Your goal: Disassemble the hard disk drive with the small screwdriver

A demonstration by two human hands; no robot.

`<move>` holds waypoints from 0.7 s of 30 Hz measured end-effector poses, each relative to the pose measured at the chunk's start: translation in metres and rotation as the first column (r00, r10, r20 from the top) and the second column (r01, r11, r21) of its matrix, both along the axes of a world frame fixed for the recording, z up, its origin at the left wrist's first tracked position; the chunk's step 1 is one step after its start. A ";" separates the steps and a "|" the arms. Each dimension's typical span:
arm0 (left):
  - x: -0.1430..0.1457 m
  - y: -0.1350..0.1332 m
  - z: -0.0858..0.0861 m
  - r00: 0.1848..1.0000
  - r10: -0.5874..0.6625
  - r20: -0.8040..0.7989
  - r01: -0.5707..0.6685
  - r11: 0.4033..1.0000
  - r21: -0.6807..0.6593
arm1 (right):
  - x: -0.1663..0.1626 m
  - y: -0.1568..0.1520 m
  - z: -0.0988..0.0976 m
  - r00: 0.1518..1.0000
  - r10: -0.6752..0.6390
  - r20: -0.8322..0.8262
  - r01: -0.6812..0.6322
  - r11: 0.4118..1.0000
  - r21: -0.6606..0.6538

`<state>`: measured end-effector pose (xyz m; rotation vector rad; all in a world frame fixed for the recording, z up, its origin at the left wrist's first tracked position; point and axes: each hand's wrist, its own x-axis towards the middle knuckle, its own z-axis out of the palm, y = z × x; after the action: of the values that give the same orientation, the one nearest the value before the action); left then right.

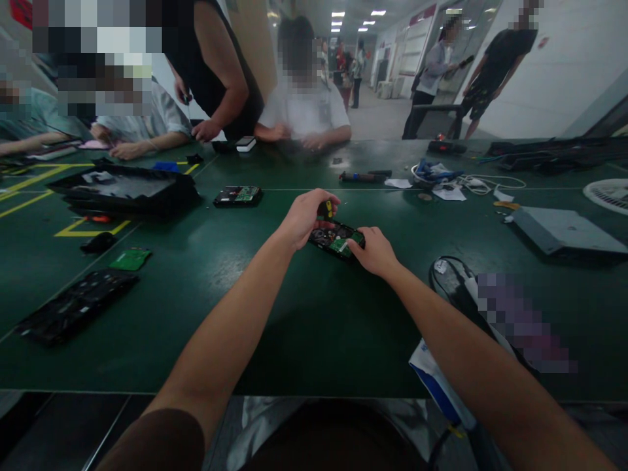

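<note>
A black device casing with a green circuit board (338, 244) showing inside it lies on the green table in front of me. My left hand (314, 216) is above its left end, fingers closed around a black-and-yellow screwdriver (326, 209). Only the handle shows; the tip is hidden. At the casing's right end, my right hand (375, 250) grips the edge, with the thumb on top near the board.
A similar opened device (238, 195) lies farther back. On the left are a black tray (132, 190), a green board (131, 259) and a long black casing (78, 306). To the right are a grey metal box (564, 230) and cables (483, 183). People sit across the table.
</note>
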<state>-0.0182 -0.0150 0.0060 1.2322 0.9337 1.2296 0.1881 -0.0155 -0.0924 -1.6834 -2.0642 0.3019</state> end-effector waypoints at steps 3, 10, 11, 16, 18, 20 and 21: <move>0.002 -0.001 0.000 0.998 -0.034 0.061 0.037 0.998 -0.046 | 0.000 0.000 0.000 1.000 0.004 0.001 -0.004 1.000 0.000; 0.002 0.001 -0.001 1.000 0.023 0.021 -0.023 0.999 -0.024 | 0.000 -0.001 0.001 1.000 0.002 -0.001 -0.002 1.000 -0.016; 0.001 0.002 -0.001 0.999 0.051 -0.009 -0.050 0.999 0.005 | 0.000 0.000 0.001 1.000 0.000 -0.002 0.000 1.000 -0.014; -0.001 0.002 -0.001 0.998 0.029 -0.052 -0.026 0.998 0.052 | 0.000 0.000 0.001 1.000 0.011 0.001 -0.011 1.000 0.002; 0.000 0.002 -0.001 1.000 -0.011 0.000 0.011 1.000 0.000 | 0.000 0.000 0.001 1.000 0.014 0.012 -0.014 1.000 0.009; 0.001 0.003 -0.002 0.998 -0.013 0.058 0.016 0.999 -0.052 | 0.000 0.000 0.001 1.000 0.017 0.020 -0.017 1.000 0.017; 0.002 0.003 -0.002 0.997 -0.004 0.080 0.009 0.998 -0.068 | 0.000 0.000 0.001 1.000 0.017 0.021 -0.018 1.000 0.018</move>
<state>-0.0166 -0.0116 0.0042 1.1239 0.9052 1.2232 0.1882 -0.0159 -0.0911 -1.6655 -2.0911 0.2723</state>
